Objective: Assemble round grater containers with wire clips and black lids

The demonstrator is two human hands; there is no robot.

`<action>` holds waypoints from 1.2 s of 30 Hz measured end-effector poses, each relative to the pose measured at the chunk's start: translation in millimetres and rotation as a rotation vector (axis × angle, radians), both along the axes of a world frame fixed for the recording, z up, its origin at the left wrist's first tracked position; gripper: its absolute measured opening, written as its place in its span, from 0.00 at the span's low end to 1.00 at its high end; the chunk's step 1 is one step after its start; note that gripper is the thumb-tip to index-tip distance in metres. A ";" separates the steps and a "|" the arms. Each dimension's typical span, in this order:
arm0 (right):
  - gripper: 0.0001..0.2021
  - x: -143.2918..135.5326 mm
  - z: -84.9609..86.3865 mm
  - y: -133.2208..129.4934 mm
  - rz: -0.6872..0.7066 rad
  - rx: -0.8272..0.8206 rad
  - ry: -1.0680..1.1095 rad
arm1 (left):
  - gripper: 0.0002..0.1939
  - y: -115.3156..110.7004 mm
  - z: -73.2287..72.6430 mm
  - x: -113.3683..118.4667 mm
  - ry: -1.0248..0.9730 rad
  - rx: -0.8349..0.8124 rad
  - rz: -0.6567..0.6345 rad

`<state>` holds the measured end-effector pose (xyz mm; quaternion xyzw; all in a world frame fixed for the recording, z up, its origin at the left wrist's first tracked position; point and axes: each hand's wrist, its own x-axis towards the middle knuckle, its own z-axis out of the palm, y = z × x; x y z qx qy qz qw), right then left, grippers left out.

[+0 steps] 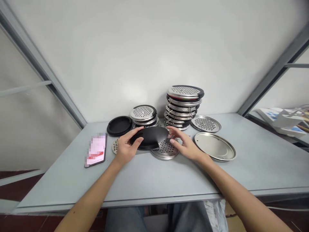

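My left hand [126, 146] grips a black round plastic lid [151, 135] by its left side, thumb on the near face. The lid is tilted above the table. My right hand [182, 141] has its curled fingers at the lid's right edge; its exact contact there is hard to make out. Below the lid lies a perforated metal grater disc [166, 151], partly covered by it. Another small grater disc [114, 146] shows beside my left hand. A shallow metal plate [214, 146] lies to the right of my right hand.
A tall stack of grater discs with wire clips [184, 108] stands by the wall, with a shorter stack [144, 114] to its left. A black round tray [119, 125], a phone [96, 149] and another grater disc [206, 124] rest on the grey table [154, 183]. Metal frame posts flank both sides.
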<state>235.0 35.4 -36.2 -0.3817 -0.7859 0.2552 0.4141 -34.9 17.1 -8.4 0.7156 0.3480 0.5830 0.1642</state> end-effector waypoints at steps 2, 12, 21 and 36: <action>0.18 -2.9 2.4 -2.1 0.024 -0.075 0.062 | 0.17 0.9 0.3 2.8 -0.068 -0.086 -0.035; 0.20 -6.9 10.2 -1.1 0.059 -0.381 0.259 | 0.20 14.9 -11.3 5.6 -0.251 -0.376 -0.187; 0.18 0.9 8.7 5.1 0.125 -0.504 0.472 | 0.30 -6.0 -5.0 8.9 0.435 0.311 -0.012; 0.14 7.3 11.2 9.4 0.143 -0.762 0.713 | 0.10 -13.0 -3.1 14.4 0.506 0.402 -0.132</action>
